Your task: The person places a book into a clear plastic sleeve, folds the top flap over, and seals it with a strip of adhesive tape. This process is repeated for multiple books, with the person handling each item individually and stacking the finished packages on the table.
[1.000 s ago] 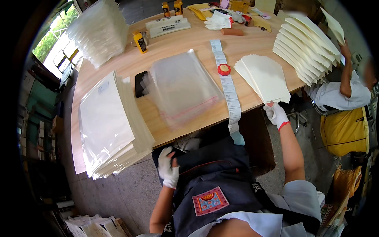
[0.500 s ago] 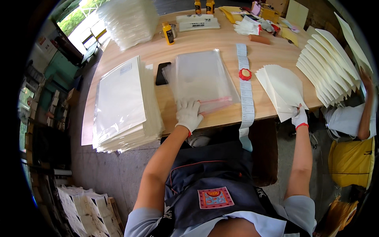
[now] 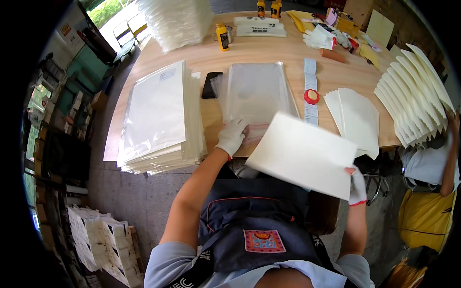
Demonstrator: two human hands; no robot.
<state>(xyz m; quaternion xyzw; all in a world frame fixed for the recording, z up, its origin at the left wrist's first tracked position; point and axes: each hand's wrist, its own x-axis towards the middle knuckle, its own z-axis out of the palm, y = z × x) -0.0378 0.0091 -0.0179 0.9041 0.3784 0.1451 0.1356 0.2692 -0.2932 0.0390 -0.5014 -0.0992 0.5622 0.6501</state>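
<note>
My right hand [image 3: 357, 187], in a white glove with a red cuff, grips the right end of a blank cream-white card sheet [image 3: 302, 156]. The sheet is held up tilted over the table's front edge, its left part near the clear plastic sleeves [image 3: 259, 91]. At the near left corner of those sleeves, my gloved left hand [image 3: 232, 137] has its fingers drawn together on the edge, by a pinkish strip. The held sheet covers part of that edge. Several similar cards [image 3: 355, 120] lie fanned out on the right of the table.
A tall stack of sleeved cards [image 3: 158, 110] stands left, beside a black phone [image 3: 211, 85]. A label strip [image 3: 310, 72] carries a red round object [image 3: 311, 97]. Orange bottles [image 3: 222, 37] stand farther back. At right, another person's hand [image 3: 452, 122] touches a leaning row of cards [image 3: 413, 96].
My right hand has lifted a card off the fanned pile and brought it left toward the sleeves. My left hand stays at the sleeves' edge, its fingers more drawn together. The view has shifted slightly.
</note>
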